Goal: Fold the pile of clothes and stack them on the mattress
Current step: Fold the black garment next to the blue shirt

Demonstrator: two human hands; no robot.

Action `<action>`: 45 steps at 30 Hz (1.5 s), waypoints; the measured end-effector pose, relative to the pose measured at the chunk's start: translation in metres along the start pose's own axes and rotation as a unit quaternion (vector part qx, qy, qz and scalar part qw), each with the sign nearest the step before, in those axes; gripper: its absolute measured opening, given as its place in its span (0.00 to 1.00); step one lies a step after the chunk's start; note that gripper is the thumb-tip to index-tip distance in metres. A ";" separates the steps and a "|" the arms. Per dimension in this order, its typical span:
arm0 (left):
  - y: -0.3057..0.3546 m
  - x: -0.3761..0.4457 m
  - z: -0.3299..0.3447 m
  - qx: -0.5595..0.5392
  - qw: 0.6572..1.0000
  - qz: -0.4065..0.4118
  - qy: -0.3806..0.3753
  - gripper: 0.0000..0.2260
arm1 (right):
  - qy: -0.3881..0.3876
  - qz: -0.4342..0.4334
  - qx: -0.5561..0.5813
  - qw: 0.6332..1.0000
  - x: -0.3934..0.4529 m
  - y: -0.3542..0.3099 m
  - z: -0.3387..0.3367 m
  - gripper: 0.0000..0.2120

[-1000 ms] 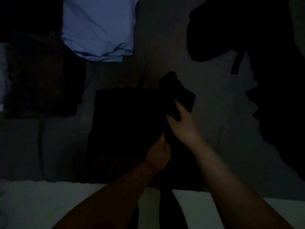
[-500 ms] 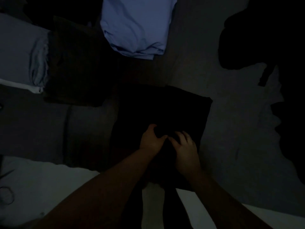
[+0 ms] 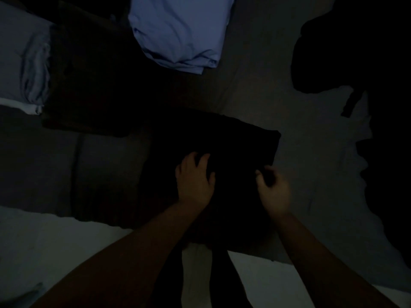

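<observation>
Both hands are now lying farther apart than half a second ago, when they were meeting at the near middle of the dark garment point(image 3: 222, 147). Now the left hand point(image 3: 194, 178) is resting flat on the cloth, fingers spread and pressing down, while the right hand point(image 3: 274, 190) is sitting at the garment's right edge with its fingers curled inward; the light is too dim to tell whether it is pinching the fabric or merely touching it. That dark garment is lying folded into a rough rectangle on the grey mattress point(image 3: 311, 163), directly in front of the person. Beyond it, a folded light blue shirt point(image 3: 180, 32) is sitting near the top of the view, and beside that on the left a dark folded piece point(image 3: 89, 85) is lying next to a pale grey folded item point(image 3: 24, 63) at the left edge. On the right, a black heap of clothes point(image 3: 367, 52) is spreading along the mattress, well apart from the folded pieces. Nearest the person, a white sheet edge point(image 3: 55, 252) is running across the bottom.
</observation>
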State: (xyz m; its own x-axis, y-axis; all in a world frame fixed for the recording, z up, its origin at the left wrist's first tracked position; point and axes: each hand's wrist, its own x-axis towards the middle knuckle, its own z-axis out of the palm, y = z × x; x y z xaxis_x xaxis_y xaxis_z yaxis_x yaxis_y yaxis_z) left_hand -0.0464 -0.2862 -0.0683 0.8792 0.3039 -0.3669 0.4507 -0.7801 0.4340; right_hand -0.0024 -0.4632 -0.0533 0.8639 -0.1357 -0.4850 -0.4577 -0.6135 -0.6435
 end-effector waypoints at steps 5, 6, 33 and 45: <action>-0.033 0.021 -0.008 -0.007 0.984 -0.157 0.081 0.29 | -0.017 0.156 0.075 0.985 0.028 0.007 -0.001 0.24; -0.037 0.018 -0.009 0.012 0.989 -0.113 0.090 0.28 | -0.016 0.170 0.084 0.982 0.036 0.019 0.002 0.34; -0.077 -0.027 -0.013 -0.269 0.954 -0.117 -0.062 0.11 | -0.189 0.014 -0.073 0.979 -0.047 -0.130 0.060 0.30; -0.056 0.020 -0.025 -0.386 0.864 -0.283 -0.156 0.37 | -0.205 0.217 0.174 0.939 0.003 -0.059 0.043 0.27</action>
State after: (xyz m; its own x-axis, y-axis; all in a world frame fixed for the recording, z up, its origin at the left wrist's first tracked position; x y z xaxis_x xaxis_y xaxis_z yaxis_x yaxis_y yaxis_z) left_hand -0.0501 -0.2226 -0.0792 0.4534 0.2618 -0.8520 0.8698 0.0785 0.4871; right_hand 0.0182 -0.3940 -0.0424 0.4601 0.0405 -0.8869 -0.8496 -0.2698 -0.4531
